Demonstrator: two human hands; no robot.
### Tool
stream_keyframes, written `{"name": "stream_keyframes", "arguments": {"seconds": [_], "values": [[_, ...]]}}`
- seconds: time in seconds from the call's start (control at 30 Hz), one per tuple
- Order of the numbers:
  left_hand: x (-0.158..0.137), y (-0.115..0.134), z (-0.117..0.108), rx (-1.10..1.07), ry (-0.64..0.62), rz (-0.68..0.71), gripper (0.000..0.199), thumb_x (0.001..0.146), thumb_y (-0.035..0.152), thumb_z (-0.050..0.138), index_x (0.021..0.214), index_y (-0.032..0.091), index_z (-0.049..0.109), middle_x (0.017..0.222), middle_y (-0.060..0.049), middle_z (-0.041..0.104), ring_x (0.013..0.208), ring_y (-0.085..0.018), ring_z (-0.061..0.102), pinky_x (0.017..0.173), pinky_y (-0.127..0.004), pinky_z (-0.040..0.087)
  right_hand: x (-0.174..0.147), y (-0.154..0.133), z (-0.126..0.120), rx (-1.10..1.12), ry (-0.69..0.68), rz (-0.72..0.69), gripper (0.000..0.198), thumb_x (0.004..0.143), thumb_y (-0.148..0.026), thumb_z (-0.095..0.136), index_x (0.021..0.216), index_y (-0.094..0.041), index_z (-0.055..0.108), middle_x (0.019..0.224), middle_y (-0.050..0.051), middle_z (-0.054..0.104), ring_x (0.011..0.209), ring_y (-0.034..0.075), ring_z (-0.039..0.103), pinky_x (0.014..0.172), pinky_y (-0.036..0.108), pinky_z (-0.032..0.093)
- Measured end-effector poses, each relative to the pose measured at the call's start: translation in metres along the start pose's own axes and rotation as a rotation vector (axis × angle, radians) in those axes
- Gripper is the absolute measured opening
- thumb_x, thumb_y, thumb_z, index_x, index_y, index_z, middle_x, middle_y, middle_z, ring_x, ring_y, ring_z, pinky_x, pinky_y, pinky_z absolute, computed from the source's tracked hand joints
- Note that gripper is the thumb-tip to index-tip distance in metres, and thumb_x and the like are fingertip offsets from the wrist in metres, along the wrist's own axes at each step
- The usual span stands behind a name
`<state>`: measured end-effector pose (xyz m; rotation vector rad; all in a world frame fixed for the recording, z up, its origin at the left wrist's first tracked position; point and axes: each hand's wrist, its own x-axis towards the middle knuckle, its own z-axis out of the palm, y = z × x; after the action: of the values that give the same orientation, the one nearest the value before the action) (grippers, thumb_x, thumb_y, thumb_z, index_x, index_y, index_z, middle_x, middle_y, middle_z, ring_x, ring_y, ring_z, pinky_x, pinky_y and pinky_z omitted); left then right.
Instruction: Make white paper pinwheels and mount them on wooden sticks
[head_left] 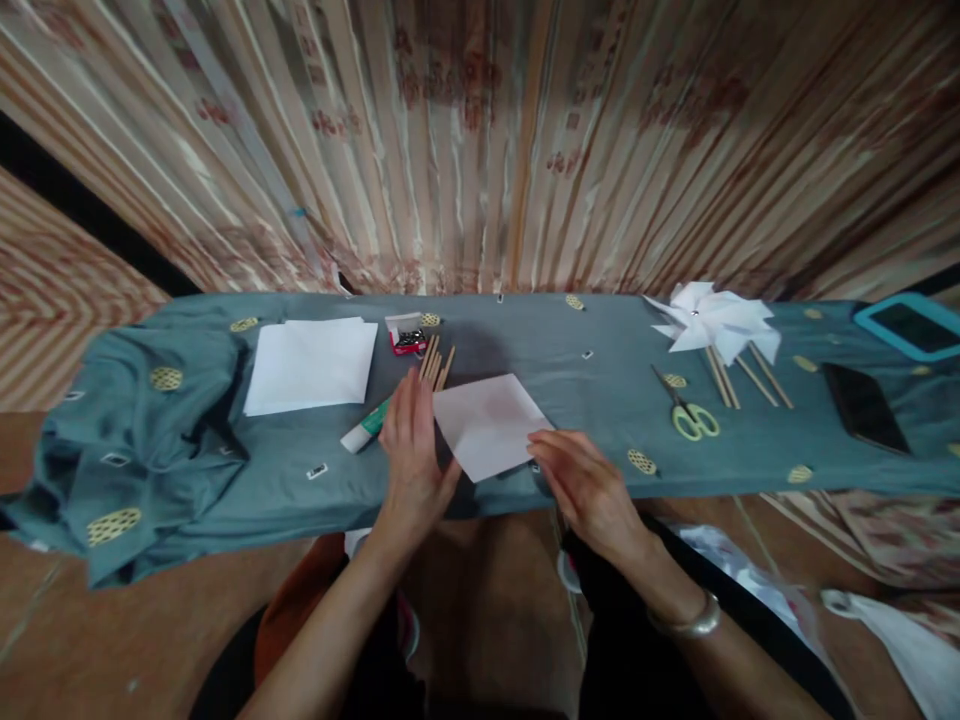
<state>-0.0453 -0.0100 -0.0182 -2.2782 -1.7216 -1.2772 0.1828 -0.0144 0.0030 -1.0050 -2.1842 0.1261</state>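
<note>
A square white sheet of paper [491, 425] lies turned cornerwise between my two hands, at the front of the cloth-covered table. My left hand [414, 450] holds its left edge, with long straight fingers along the side and the thumb by the near edge. At the right corner, my right hand [585, 485] pinches the paper between thumb and fingertips. Just beyond my left fingers lie several thin wooden sticks [435, 365]. A green and white glue tube [366, 428] is partly covered by that hand.
A stack of white paper [311, 367] lies left, near a small red box of metal pins [407, 336]. To the right are green-handled scissors [694, 417], white paper pinwheels [712, 320] on sticks, a dark phone [865, 408] and a blue-framed tablet [915, 325]. A curtain [480, 150] hangs behind.
</note>
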Motion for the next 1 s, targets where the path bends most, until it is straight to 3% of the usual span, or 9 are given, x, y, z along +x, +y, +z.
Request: {"name": "stream_keyframes", "arguments": {"seconds": [0.07,0.13,0.27,0.53,0.8,0.93,1.0], "values": [[-0.004,-0.004,0.003,0.054,-0.083,0.05,0.068,0.085,0.019,0.06,0.148,0.019,0.034,0.155,-0.018,0.037,0.145,-0.035,0.028,0.111,-0.056,0.03,-0.012,0.011,0.002,0.022,-0.032,0.045,0.025,0.095,-0.015,0.05,0.113,-0.02,0.067,0.113,0.012,0.072,0.104,0.023,0.067,0.089,0.043,0.058],[-0.007,-0.006,0.007,0.096,-0.155,0.11,0.046,0.084,0.013,0.059,0.129,0.024,0.056,0.144,-0.012,0.054,0.141,-0.034,0.036,0.106,-0.056,0.033,-0.02,0.022,-0.001,0.023,-0.057,0.073,0.022,0.095,-0.016,0.051,0.109,-0.019,0.068,0.115,0.012,0.072,0.106,0.024,0.067,0.091,0.044,0.057],[-0.009,-0.007,0.015,0.078,-0.235,0.153,0.02,0.089,0.016,0.059,0.102,0.026,0.07,0.115,-0.003,0.074,0.126,-0.03,0.055,0.102,-0.054,0.033,-0.028,0.035,-0.01,0.045,-0.094,0.136,0.02,0.095,-0.017,0.052,0.105,-0.018,0.07,0.115,0.013,0.072,0.108,0.024,0.067,0.095,0.045,0.055],[-0.002,0.0,0.02,-0.012,-0.33,0.159,0.022,0.094,0.019,0.052,0.106,0.022,0.07,0.11,-0.006,0.076,0.11,-0.025,0.065,0.1,-0.05,0.037,-0.035,0.041,-0.013,0.186,-0.093,0.307,0.014,0.092,-0.022,0.06,0.102,-0.022,0.07,0.112,0.008,0.073,0.107,0.022,0.066,0.097,0.041,0.053],[-0.003,0.007,0.021,-0.084,-0.283,0.126,0.02,0.097,0.021,0.051,0.11,0.018,0.065,0.094,-0.007,0.075,0.085,-0.019,0.068,0.093,-0.043,0.045,-0.024,0.046,-0.006,0.276,0.025,0.584,0.018,0.09,-0.032,0.061,0.099,-0.023,0.074,0.093,0.003,0.076,0.087,0.02,0.071,0.083,0.034,0.055],[0.0,0.006,0.023,-0.049,-0.256,0.049,0.037,0.095,0.026,0.054,0.131,0.017,0.052,0.102,-0.009,0.074,0.086,-0.022,0.068,0.087,-0.041,0.051,-0.016,0.054,0.005,0.267,0.043,0.674,0.021,0.088,-0.036,0.061,0.097,-0.022,0.075,0.09,0.003,0.077,0.082,0.021,0.071,0.078,0.032,0.056],[0.002,0.009,0.023,-0.017,-0.248,0.036,0.048,0.095,0.027,0.055,0.141,0.019,0.042,0.113,-0.011,0.071,0.1,-0.025,0.066,0.089,-0.043,0.052,-0.012,0.057,0.009,0.257,0.03,0.704,0.023,0.088,-0.037,0.06,0.097,-0.022,0.074,0.09,0.003,0.077,0.08,0.021,0.071,0.078,0.032,0.056]]}}
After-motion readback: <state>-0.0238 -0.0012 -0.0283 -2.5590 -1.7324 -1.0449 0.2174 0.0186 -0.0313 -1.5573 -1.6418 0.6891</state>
